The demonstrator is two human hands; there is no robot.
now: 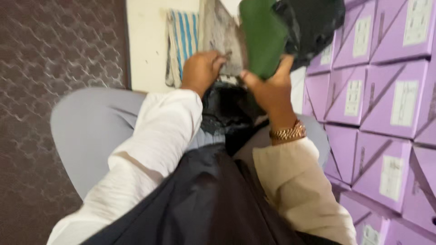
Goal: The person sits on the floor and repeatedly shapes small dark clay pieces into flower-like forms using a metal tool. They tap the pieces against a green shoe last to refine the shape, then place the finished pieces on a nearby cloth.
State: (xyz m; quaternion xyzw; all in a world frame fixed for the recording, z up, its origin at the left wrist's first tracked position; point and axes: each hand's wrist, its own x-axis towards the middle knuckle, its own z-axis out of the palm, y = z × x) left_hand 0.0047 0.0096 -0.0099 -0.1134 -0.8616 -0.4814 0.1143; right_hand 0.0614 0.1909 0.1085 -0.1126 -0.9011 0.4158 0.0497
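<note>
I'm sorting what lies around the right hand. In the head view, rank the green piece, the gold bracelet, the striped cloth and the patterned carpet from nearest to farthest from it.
1. Green piece: held in the right hand.
2. Gold bracelet: on that wrist, just below.
3. Striped cloth: upper left, beyond the left hand.
4. Patterned carpet: far left.

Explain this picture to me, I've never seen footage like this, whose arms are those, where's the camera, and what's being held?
There is no machine here. The one picture comes from a camera worn on a person's head, looking down at their own arms and lap.

The left hand touches a worn grey sheet. The right hand, with a gold bracelet at the wrist, has its grip on a green flat piece; a black bag sits just behind that. The picture is blurred, so what the pieces are made of is unclear.

Dark cloth lies over the lap. Stacked purple boxes fill the right side, a striped cloth hangs ahead, and patterned carpet covers the left.
</note>
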